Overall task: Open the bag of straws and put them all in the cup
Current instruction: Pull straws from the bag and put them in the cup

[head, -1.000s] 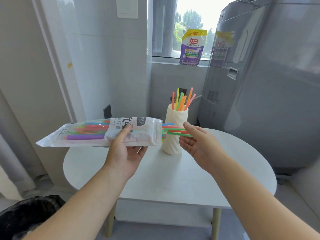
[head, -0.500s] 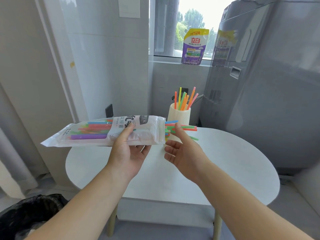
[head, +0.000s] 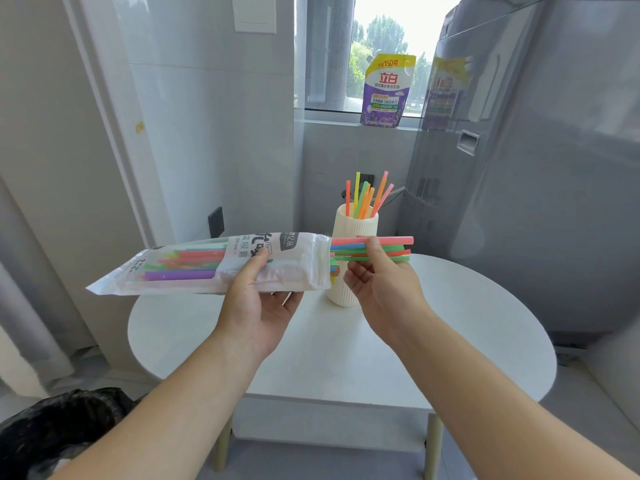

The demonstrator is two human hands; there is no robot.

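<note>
- Walls point(head: 207, 133) of pale grey rise beyond both hands, with a window point(head: 388, 36) straight ahead above them.
- A tall grey appliance point(head: 554, 168) stands past the right hand point(head: 384, 292), filling that side.
- A round white table point(head: 485, 341) spreads beneath and beyond both hands.
- A black bin bag point(head: 52, 427) sits low on the floor, outside the left forearm.
- The bag of straws point(head: 166, 271) lies level in the air above the table, gripped by the left hand point(head: 256, 306), thumb on its printed front and fingers curled underneath; its sealed end points away to the left, its open end faces the right hand.
- The right hand pinches a bundle of pulled straws point(head: 394, 249) between thumb and fingers, just beside the bag's mouth; they lie level, still partly inside the bag.
- A purple detergent pouch point(head: 386, 91) stands on the sill above the right hand.
- The ribbed cream cup point(head: 346, 292) stands on the table just behind the right hand's fingers, between the two hands.
- Several cup straws point(head: 363, 199) stand upright in it.
</note>
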